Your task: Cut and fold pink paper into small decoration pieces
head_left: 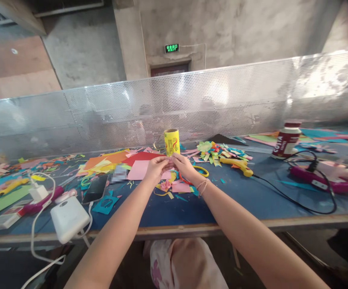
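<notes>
Over the middle of the table, my left hand (pixel 156 168) and my right hand (pixel 186 167) meet fingertip to fingertip. Both are closed in a pinch; whatever lies between the fingers is too small and blurred to name, perhaps something pink. Just behind them stands an upright yellow roll (pixel 171 141) with a hollow core. Pink paper (pixel 138 170) lies beside my left hand, and a small pink paper flower (pixel 165 185) rests below the hands. A yellow ring-shaped thing (pixel 204 171) shows to the right of my right hand, partly hidden by it.
A yellow glue gun (pixel 237 165) with a black cord lies right, near paper flowers (pixel 212 150). Farther right are a brown-and-white bottle (pixel 286 140) and a purple power strip (pixel 321 180). At left are a phone (pixel 95 188) and a white charger (pixel 70 220). A perforated metal screen (pixel 101 116) stands behind.
</notes>
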Demonstrator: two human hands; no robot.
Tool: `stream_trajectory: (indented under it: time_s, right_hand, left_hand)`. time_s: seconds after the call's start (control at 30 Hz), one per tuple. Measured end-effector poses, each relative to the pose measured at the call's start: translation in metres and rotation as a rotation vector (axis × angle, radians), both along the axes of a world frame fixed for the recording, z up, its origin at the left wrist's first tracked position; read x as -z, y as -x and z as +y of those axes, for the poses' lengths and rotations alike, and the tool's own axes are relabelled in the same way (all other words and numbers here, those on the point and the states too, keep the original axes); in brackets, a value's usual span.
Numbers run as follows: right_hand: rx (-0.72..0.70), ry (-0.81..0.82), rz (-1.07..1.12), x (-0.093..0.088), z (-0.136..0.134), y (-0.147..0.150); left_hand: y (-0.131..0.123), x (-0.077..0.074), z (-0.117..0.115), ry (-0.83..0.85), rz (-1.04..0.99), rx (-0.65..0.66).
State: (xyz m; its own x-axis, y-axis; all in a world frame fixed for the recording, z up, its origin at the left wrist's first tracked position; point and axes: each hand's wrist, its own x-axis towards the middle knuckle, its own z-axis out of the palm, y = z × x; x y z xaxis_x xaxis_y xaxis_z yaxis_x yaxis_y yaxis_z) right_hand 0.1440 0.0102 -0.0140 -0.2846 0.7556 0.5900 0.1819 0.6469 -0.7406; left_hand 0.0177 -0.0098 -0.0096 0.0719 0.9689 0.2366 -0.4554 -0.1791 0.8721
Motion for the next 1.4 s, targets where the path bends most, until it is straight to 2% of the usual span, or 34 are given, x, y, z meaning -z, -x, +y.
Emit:
stream_trajectory:
  time_s: [0.13, 0.37, 0.63, 0.7, 0.83, 0.9, 1.0, 1.13, 1.23, 1.33, 1.4]
  right_hand:
    - [-0.157, 0.152, 0.132, 0.0040, 0.0026, -0.0008]
    - [-0.045, 0.020, 0.005, 0.0022, 0.0043, -0.0017]
    - [-0.044, -0.014, 0.006, -0.0020, 0.0032, -0.0014]
    - [-0.058, 0.022, 0.025, -0.0017, 0.0030, -0.0014]
    - [-0.199, 0.208, 0.160, 0.0019, 0.0048, -0.0020]
    - [-0.225, 0.254, 0.213, 0.0036, 0.0064, -0.0024]
    - [-0.182, 0.225, 0.170, 0.0040, 0.0078, -0.0030]
    - [-0.089, 0.068, 0.027, 0.0013, 0.0073, -0.0040]
    - [-0.080, 0.003, -0.019, -0.0001, 0.0068, -0.0045]
    - [-0.100, 0.026, -0.017, -0.0007, 0.0061, -0.0039]
    - [-0.141, 0.118, 0.035, -0.0013, 0.0048, -0.0031]
  left_hand:
    - [0.0009, -0.0015, -0.0008, 0.011, 0.012, 0.012]
    - [-0.0003, -0.0025, -0.0025, 0.010, 0.021, 0.009]
    - [0.0017, -0.0016, -0.0010, 0.001, 0.017, 0.016]
    - [0.0024, -0.0017, -0.0007, 0.005, 0.023, 0.024]
    - [0.0022, -0.0037, -0.0025, 0.008, 0.055, 0.013]
    - [0.0015, -0.0044, -0.0034, 0.006, 0.053, 0.003]
    - [0.0013, -0.0035, -0.0032, -0.001, 0.057, 0.010]
    - [0.0023, -0.0013, -0.0009, 0.003, 0.067, 0.035]
    - [0.0028, -0.0006, 0.0003, 0.024, 0.085, 0.042]
    - [0.0028, 0.0006, 0.0007, -0.001, 0.198, 0.026]
    - [0.0032, 0.0018, 0.0008, -0.100, 0.303, -0.014]
